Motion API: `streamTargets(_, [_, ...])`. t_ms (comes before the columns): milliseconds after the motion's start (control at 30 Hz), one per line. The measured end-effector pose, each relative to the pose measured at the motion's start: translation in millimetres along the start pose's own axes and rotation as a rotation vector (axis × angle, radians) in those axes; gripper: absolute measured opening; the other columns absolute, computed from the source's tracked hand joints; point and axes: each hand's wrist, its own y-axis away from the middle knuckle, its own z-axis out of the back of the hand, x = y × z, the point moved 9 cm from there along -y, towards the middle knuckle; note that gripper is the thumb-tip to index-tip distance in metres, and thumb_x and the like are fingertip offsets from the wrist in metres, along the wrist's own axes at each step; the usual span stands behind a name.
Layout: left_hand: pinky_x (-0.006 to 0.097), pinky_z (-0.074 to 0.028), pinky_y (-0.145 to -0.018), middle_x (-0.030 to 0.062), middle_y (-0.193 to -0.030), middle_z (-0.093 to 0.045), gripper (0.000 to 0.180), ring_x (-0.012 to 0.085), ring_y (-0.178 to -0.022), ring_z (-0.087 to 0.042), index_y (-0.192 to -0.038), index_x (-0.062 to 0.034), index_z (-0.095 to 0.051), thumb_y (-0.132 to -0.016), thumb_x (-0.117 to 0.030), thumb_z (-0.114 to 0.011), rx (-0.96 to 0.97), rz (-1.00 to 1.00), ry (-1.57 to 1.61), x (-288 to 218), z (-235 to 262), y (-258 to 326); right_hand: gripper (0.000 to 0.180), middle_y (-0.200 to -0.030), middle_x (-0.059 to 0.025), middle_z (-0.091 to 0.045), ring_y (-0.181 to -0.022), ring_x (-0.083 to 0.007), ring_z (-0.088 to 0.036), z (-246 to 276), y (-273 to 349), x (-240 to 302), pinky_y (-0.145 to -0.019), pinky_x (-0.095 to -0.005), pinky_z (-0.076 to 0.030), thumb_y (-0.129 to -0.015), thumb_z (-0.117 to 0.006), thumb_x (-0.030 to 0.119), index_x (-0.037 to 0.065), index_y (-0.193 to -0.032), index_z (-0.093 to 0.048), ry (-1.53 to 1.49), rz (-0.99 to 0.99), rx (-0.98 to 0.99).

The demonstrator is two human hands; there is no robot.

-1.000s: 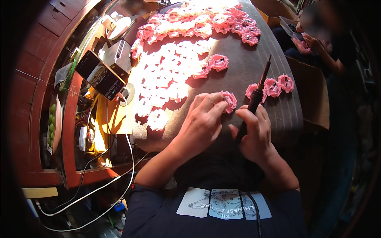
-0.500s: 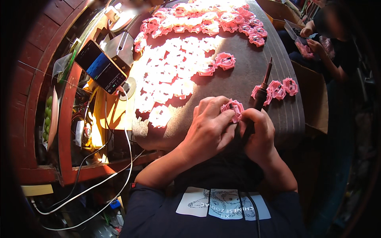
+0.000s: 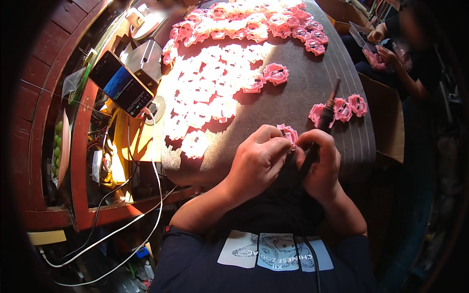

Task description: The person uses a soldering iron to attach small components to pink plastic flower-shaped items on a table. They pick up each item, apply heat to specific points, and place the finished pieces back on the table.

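Between my two hands, above the table's near edge, is a small pink plastic part (image 3: 289, 133). My left hand (image 3: 261, 158) pinches it with thumb and fingers. My right hand (image 3: 320, 161) is closed round the dark handle of a soldering iron (image 3: 326, 117), whose tip slants up and away from me. The right thumb and forefinger also meet the pink part's right side. Just beyond the iron lie a few similar pink parts (image 3: 343, 111), one partly hidden by it. How the fingers meet under the held part is hidden.
Many pink parts (image 3: 210, 93) cover the sunlit left and far side of the dark table (image 3: 293, 105). A phone (image 3: 122, 84) with a white cable (image 3: 160, 195) stands at the left. Another person (image 3: 415, 53) handles small parts at the far right, beside a cardboard box (image 3: 383, 117).
The pink part has turned between my fingers and now shows more edge-on. My right hand and the soldering iron have shifted slightly, the tip moving a little right and nearer.
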Motion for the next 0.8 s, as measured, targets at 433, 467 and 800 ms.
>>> streamTargets(433, [0.037, -0.058, -0.072, 0.0124, -0.1, -0.07, 0.015, 0.0274, -0.084, -0.073, -0.104, -0.0026, -0.078, -0.089, 0.001, -0.079, -0.106, -0.044, -0.051, -3.3, 3.9, 3.4, 0.03, -0.107, -0.019, -0.074, -0.087, -0.0354, -0.07, -6.1, 6.9, 24.1, -0.075, -0.0443, -0.056, -0.092, -0.076, 0.002, 0.004, -0.118, -0.059, 0.16, 0.271, 0.061])
streamTargets(467, [0.037, -0.058, -0.072, 0.0123, -0.1, -0.07, 0.015, 0.0273, -0.084, -0.073, -0.104, -0.0027, -0.078, -0.089, 0.001, -0.079, -0.108, -0.042, -0.045, -3.4, 4.0, 3.5, 0.035, -0.106, -0.0175, -0.074, -0.086, -0.0349, -0.069, -7.3, 6.7, 22.9, -0.074, -0.0435, -0.055, -0.088, -0.077, 0.0, 0.004, -0.118, -0.06, 0.149, 0.273, 0.053])
streamTargets(800, [0.038, -0.058, -0.072, 0.0129, -0.1, -0.07, 0.015, 0.0293, -0.082, -0.072, -0.102, -0.0027, -0.075, -0.087, 0.001, -0.078, -0.079, -0.048, -0.105, -6.1, 1.5, 1.0, 0.061, -0.093, -0.0167, -0.072, -0.077, -0.0289, -0.07, 32.2, 23.1, 22.0, -0.07, -0.0418, -0.054, -0.106, -0.066, 0.046, -0.004, -0.139, -0.056, 0.045, 0.273, 0.005])
